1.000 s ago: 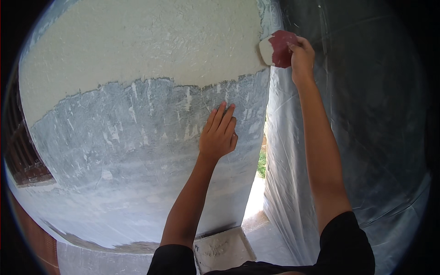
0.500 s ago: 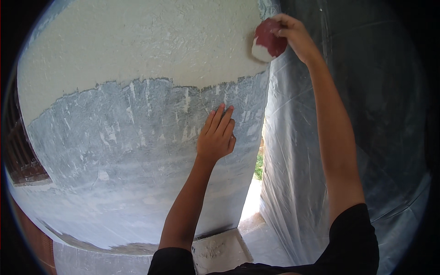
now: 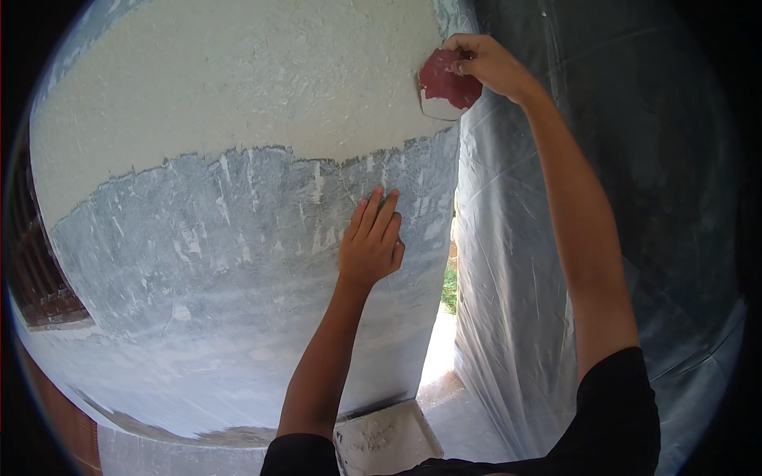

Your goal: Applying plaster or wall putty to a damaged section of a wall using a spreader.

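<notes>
With its fingers spread, my left hand point(image 3: 370, 247) rests flat against the bare grey part of the wall point(image 3: 262, 230). Higher up, at the wall's right edge, my right hand point(image 3: 486, 67) grips a dark red, rounded scraper point(image 3: 446, 75) between thumb and fingers. Pale putty coats the scraper's lower part, which lies against or very close to the wall. A layer of cream putty point(image 3: 238, 87) covers the upper wall and ends in a ragged lower border above my left hand.
Translucent plastic sheeting point(image 3: 508, 262) hangs along the right side. Between it and the wall, a bright narrow gap point(image 3: 448, 317) shows some greenery. A putty-smeared tray point(image 3: 401, 444) lies below me. Brown slatted woodwork point(image 3: 40, 270) borders the wall at left.
My right hand and the scraper have shifted slightly left and down along the wall edge in the picture. My left hand stays on the wall.
</notes>
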Demonstrator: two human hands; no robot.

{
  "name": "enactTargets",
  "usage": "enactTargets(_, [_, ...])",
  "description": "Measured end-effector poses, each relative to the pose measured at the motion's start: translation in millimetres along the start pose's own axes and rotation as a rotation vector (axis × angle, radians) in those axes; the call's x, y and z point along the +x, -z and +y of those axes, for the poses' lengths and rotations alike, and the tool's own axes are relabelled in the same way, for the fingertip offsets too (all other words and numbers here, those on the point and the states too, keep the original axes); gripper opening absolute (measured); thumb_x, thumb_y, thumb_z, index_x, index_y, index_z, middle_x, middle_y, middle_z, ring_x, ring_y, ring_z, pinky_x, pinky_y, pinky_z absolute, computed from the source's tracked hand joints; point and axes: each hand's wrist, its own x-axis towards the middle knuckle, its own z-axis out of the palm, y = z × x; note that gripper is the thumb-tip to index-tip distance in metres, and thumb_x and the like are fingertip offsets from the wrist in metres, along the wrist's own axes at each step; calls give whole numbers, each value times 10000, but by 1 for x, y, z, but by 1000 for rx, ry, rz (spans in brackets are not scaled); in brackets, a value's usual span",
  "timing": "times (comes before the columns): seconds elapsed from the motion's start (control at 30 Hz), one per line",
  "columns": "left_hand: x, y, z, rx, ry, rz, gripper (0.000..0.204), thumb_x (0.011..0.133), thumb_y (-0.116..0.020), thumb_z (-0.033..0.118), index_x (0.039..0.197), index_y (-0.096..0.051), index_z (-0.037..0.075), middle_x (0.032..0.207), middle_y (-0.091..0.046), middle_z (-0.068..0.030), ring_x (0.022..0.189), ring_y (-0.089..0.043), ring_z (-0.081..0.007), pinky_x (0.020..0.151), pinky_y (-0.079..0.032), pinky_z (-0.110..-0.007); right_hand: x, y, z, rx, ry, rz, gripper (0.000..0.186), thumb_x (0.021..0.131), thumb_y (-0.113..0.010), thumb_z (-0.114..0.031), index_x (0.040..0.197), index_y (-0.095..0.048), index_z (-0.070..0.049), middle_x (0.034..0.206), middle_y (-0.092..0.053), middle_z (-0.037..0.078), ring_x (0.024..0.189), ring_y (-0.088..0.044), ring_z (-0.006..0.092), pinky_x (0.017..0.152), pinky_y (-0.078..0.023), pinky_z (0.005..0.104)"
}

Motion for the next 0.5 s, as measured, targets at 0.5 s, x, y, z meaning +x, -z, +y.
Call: enactTargets(0.5, [0,-1,1,57,-7,-15,247,768,-520,137,973,-621,43,1369,-553,-101,1352,-446,-284,1142,-316,-430,-2,4,-7,-92,11,-47,206,842,-575,33,1023,-655,-24,923,-669,44,863,-624,124,798,-502,281])
